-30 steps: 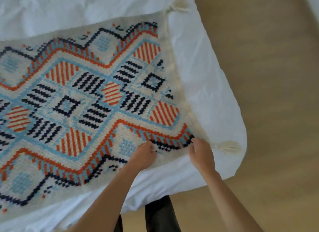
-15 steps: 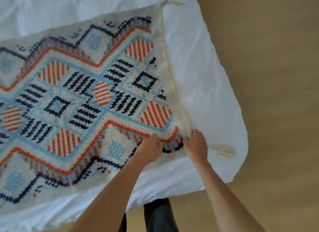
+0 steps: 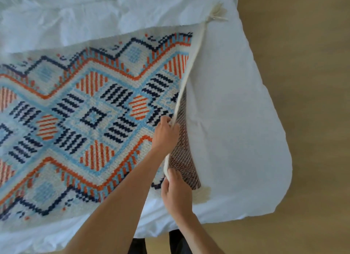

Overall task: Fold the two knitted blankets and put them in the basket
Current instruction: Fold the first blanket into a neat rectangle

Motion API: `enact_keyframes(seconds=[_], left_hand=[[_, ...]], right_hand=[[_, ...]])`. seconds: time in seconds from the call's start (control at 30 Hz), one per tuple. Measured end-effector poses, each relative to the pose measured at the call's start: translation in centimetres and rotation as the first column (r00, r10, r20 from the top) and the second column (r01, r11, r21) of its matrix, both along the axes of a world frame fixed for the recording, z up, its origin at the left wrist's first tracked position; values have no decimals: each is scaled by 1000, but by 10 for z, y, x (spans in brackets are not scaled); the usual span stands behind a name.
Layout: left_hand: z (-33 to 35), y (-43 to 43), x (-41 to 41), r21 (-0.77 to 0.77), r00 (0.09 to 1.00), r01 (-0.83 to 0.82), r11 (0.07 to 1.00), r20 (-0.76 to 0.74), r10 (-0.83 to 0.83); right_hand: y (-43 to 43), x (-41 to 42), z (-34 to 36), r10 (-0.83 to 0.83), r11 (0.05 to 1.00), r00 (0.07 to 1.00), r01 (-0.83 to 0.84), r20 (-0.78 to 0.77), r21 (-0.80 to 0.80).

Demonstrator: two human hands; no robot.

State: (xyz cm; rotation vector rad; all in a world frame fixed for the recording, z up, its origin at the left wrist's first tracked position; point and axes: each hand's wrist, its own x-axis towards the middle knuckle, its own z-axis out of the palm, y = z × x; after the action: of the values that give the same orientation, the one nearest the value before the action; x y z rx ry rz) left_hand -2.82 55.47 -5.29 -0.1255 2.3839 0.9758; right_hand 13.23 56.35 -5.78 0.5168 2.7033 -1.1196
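Observation:
A knitted blanket (image 3: 91, 110) with a cream ground and orange, light blue and navy diamond patterns lies spread on the white bed. Its right edge is lifted off the bed, so the darker underside shows beneath it. My left hand (image 3: 165, 134) pinches that cream edge about halfway along. My right hand (image 3: 176, 193) grips the same edge nearer the front corner. A cream tassel (image 3: 216, 14) marks the far right corner, which lies on the bed. Only this one blanket is in view, and I see no basket.
The white duvet (image 3: 236, 121) covers the bed, and its rounded corner ends at the right. Beyond it lies a tan wooden floor (image 3: 312, 83). My dark trouser legs stand at the bed's front edge.
Both hands have risen from the front right corner and lifted the blanket's right edge off the bed. The left hand has moved farther up that edge. The underside has come into view.

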Motion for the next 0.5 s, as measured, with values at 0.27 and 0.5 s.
enact_keyframes(seconds=[0.27, 0.5], left_hand=[[-7, -110, -45, -64, 993, -93, 994, -75, 88], [-15, -232, -59, -51, 990, -138, 989, -4, 138]], right_hand=[[-102, -9, 1, -7, 1000, 998, 7, 59, -7], [-207, -14, 4, -11, 999, 994, 7, 108, 37]])
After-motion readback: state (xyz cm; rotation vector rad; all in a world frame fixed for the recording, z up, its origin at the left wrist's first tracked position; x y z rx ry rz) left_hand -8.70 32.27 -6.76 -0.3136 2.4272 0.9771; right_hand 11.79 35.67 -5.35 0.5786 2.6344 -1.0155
